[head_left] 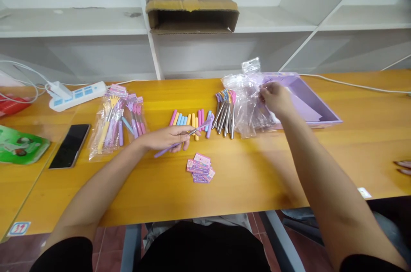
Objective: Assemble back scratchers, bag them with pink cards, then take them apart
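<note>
My left hand (171,137) grips a purple back scratcher (165,150), its metal rod crossing the fingers and its hand-shaped head pointing right. Just behind it lies a row of pink, blue, yellow and purple handle tubes (183,119). My right hand (276,97) pinches the clear plastic bags (245,111) heaped against a purple box (326,107). Between the hands, metal scratcher rods with coloured heads (226,113) lie in a bunch. A small pile of pink and purple cards (201,168) sits nearer the table's front edge. Bagged back scratchers (112,122) lie to the left.
A black phone (69,146), a green pouch (22,146) and a white power strip (78,96) lie at the left. An open cardboard box (192,2) stands on the shelf. Another person's fingers (403,167) show at the right edge. A white cable (346,81) runs along the back.
</note>
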`<state>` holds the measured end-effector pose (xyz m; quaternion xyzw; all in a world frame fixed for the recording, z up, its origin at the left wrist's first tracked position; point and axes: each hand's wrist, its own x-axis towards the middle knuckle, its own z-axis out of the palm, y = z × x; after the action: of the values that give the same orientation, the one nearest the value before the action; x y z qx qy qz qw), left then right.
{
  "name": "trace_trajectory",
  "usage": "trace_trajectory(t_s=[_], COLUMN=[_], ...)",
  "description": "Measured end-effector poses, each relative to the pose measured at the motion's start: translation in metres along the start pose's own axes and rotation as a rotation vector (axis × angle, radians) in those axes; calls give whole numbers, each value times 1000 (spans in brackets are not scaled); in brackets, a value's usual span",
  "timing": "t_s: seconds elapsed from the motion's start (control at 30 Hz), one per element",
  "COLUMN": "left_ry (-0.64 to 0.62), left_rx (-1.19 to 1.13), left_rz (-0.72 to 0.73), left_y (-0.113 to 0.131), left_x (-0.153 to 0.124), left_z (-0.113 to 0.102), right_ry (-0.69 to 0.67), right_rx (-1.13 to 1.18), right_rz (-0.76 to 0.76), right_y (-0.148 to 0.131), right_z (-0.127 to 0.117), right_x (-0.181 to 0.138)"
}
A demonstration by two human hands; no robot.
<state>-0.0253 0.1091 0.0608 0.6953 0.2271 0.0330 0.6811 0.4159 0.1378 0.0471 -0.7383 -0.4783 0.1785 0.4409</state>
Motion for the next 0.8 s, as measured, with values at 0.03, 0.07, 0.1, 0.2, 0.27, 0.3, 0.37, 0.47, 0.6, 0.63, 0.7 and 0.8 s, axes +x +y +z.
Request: trace_trajectory(t_s=[0.03,0.07,0.1,0.2,0.27,0.3,0.37,0.47,0.6,0.63,0.7,0.8], left_ry=[40,84,117,135,136,146,179,241,284,312,382,416], left_rx=[-7,-14,-19,24,97,161,350,674,1028,1105,1223,1323], left_rz=[4,11,20,61,101,117,127,87,49,60,87,115], left_y=[0,1,2,8,14,18,25,33,37,37,37,33], left_x=[0,-1,-1,-2,-2,-3,-5,-9,-11,-11,-11,-8], left_z=[0,1,1,4,9,13,26,58,95,99,100,96], right_ry=[0,4,25,188,172,51,-474,-780,-624,-556,-490,-601], right_rx=[-59,-145,-243,-425,-366,-298,-109,200,439,467,486,454], right_rz=[-28,-68,-119,-283,-368,-401,-465,-464,-450,-452,-469,-508], right_y=[3,5,6,-1,-13,-20,-33,-50,-61,-62,-66,-74], right_z=[9,14,17,14,12,13,21,45,64,64,60,53], right_x=[-3,-6,-10,-25,-49,-67,-113,-189,-249,-253,-256,-257])
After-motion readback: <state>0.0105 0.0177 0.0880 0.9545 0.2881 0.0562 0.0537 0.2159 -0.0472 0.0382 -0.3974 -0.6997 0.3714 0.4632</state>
